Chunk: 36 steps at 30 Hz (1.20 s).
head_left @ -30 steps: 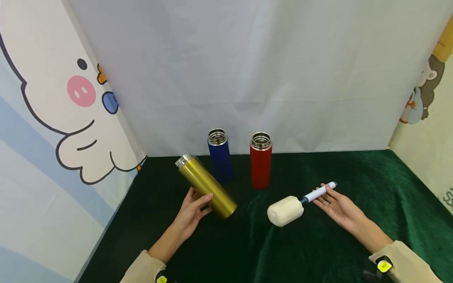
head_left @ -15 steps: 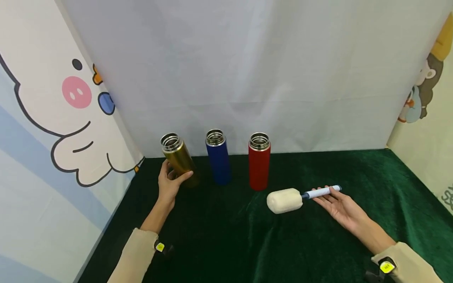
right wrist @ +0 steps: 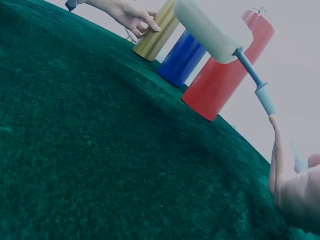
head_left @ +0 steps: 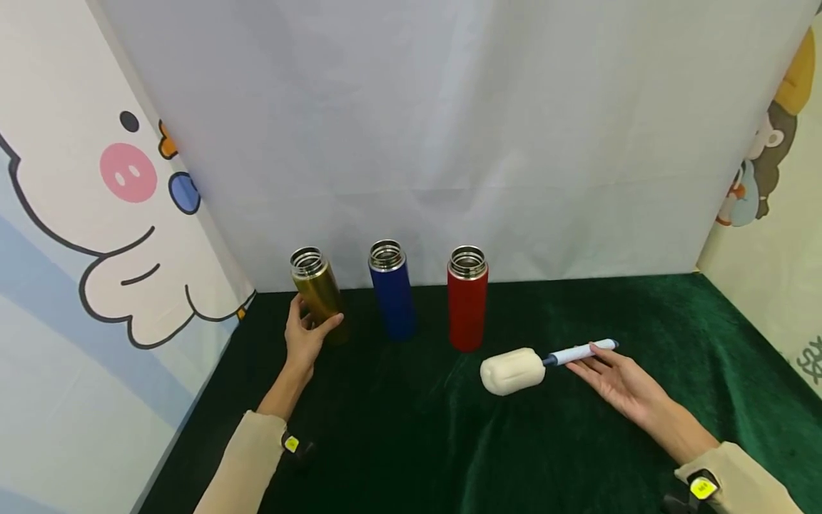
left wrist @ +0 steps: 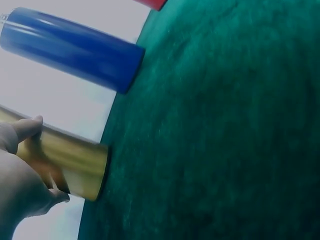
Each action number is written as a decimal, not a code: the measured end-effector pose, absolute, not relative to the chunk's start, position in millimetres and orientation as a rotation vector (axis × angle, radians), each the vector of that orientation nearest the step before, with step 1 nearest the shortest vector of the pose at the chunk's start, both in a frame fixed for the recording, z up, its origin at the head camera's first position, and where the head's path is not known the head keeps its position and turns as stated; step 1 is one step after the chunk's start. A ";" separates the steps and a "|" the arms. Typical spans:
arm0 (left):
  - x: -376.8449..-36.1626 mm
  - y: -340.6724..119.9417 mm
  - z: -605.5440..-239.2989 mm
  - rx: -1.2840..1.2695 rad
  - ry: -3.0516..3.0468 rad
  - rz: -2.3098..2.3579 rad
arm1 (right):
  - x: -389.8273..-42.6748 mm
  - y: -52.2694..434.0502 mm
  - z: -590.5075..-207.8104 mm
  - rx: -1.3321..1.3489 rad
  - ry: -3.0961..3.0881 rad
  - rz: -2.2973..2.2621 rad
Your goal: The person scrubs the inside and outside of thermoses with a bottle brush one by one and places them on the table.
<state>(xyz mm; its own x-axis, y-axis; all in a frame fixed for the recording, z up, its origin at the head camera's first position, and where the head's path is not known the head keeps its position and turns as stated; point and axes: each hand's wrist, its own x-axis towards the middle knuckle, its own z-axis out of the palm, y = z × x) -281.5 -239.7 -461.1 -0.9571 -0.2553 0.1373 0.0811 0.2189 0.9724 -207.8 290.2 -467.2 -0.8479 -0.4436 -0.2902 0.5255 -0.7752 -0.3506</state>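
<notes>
A gold thermos bottle [head_left: 319, 291], lidless, stands upright at the back left of the dark green cloth. My left hand [head_left: 305, 340] holds its lower part, thumb on one side and fingers on the other; the left wrist view shows the bottle's base [left wrist: 95, 172] down at the cloth. To its right stand an open blue bottle [head_left: 394, 296] and an open red bottle [head_left: 467, 307]. On the right, my right hand [head_left: 619, 378] grips the pale handle of a bottle brush [head_left: 512, 371]. The brush's thick cream sponge head points left, in front of the red bottle.
Green velvety cloth [head_left: 398, 435] covers the table. Behind the bottles hangs a plain pale curtain [head_left: 437, 128]. Side panels with cartoon prints, such as a pig-nosed figure [head_left: 128, 171], bound the left and right.
My left hand has carried the gold bottle from a tilted pose before the blue one to upright at the back left. The brush has swung slightly level in my right hand.
</notes>
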 end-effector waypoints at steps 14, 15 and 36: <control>-235.0 -193.2 -449.3 -0.016 -2.069 -1.300 | -206.6 292.4 -468.0 0.313 0.624 -2.535; -231.8 -186.7 -449.0 -0.096 -2.076 -1.298 | -206.9 291.6 -468.4 0.316 0.630 -2.534; -288.1 -134.6 -466.0 -0.288 -2.438 -1.277 | -203.2 294.6 -459.7 0.053 0.702 -2.556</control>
